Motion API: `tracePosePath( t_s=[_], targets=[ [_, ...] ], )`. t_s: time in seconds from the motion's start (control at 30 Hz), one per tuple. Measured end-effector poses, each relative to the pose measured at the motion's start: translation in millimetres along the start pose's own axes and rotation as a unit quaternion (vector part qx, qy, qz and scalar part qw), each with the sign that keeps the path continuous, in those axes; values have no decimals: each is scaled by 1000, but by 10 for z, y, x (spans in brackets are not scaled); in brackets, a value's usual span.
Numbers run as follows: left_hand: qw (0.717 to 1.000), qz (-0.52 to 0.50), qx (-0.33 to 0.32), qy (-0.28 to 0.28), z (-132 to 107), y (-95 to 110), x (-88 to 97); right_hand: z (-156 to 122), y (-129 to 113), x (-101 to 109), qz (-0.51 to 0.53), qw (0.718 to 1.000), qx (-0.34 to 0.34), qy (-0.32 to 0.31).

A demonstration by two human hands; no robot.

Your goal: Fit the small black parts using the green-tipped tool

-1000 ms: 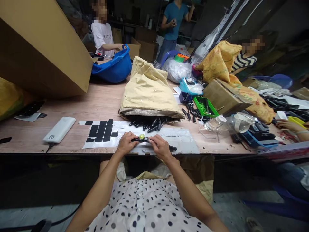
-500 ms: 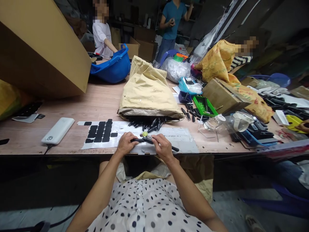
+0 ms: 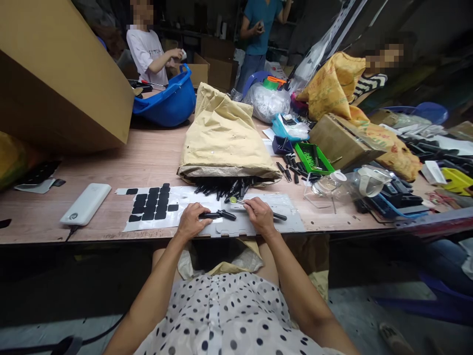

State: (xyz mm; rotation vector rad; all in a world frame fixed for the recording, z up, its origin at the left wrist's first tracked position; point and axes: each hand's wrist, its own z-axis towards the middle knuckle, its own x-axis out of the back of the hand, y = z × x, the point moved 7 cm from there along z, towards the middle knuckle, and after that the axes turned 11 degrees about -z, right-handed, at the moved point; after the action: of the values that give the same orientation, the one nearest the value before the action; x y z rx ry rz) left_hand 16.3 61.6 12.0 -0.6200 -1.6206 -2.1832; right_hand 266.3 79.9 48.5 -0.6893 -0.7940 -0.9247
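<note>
The fingers of our left hand (image 3: pixel 192 220) wrap one end of a black piece (image 3: pixel 212 215), while those of our right hand (image 3: pixel 260 215) grip a slim tool (image 3: pixel 280 216), its handle showing past the palm. Its yellow-green tip (image 3: pixel 233 200) sits just beside the piece, seemingly apart from it. Both are over a grey sheet (image 3: pixel 291 212) at the front of the bench (image 3: pixel 148 153). We judge that the piece could roll off the near edge if our left grip slackens — that edge is close — and a careless push could make the tip skid. The piece's long axis runs left to right, its free end pointing right and slightly toward us; whether that end is a separate part, we cannot tell. The tool points left and a little away from us. Beyond them, loose black parts (image 3: pixel 236 190) lie heaped at the mouth of a tan sack (image 3: pixel 225 133).
</note>
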Motion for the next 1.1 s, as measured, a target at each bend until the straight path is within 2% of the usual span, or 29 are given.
tracePosePath(
  t_s=[0.13, 0.27, 0.3, 0.37, 0.43, 0.5, 0.57, 0.63, 0.7, 0.77, 0.83, 0.9, 0.93, 1.0, 1.1],
  targets=[
    [999, -23, -29, 17, -5, 106, 85, -48, 91, -99, -44, 998, 30, -13],
    [987, -101, -112, 50, -262, 431, 212, -78, 48, -149, -62, 997, 48, -16],
    [984, -119, -129, 40, -373, 510, 200, -78, 41, -157, -62, 997, 47, -19],
    [981, -132, -145, -15, -615, 610, 83, -73, 40, -165, -59, 997, 42, -26],
    [984, -105, -116, -82, -832, 577, -105, -66, 40, -159, -52, 998, 36, -27],
    [989, -40, -36, -136, -986, 396, -290, -60, 33, -146, -46, 998, 33, -26],
    [980, 43, 58, -186, -1088, 171, -425, -54, 22, -140, -44, 998, 29, -29],
    [963, 94, 104, -232, -1129, 75, -501, -49, 12, -145, -42, 998, 25, -39],
    [960, 75, 71, -259, -1079, 200, -538, -47, 4, -151, -42, 998, 21, -46],
    [970, 13, -3, -244, -928, 471, -513, -46, -2, -155, -41, 998, 19, -49],
    [981, -23, -67, -181, -686, 718, -421, -45, -6, -157, -43, 998, 17, -47],
    [991, -3, -96, -95, -388, 837, -318, -44, -11, -156, -50, 998, 17, -42],
    [993, 21, -97, -63, -239, 843, -288, -42, -16, -156, -54, 998, 19, -38],
    [994, 69, -78, -38, 21, 774, -288, -39, -26, -158, -60, 997, 25, -31],
    [992, 101, -48, -66, 220, 601, -359, -33, -32, -170, -63, 997, 27, -29]
  ],
)
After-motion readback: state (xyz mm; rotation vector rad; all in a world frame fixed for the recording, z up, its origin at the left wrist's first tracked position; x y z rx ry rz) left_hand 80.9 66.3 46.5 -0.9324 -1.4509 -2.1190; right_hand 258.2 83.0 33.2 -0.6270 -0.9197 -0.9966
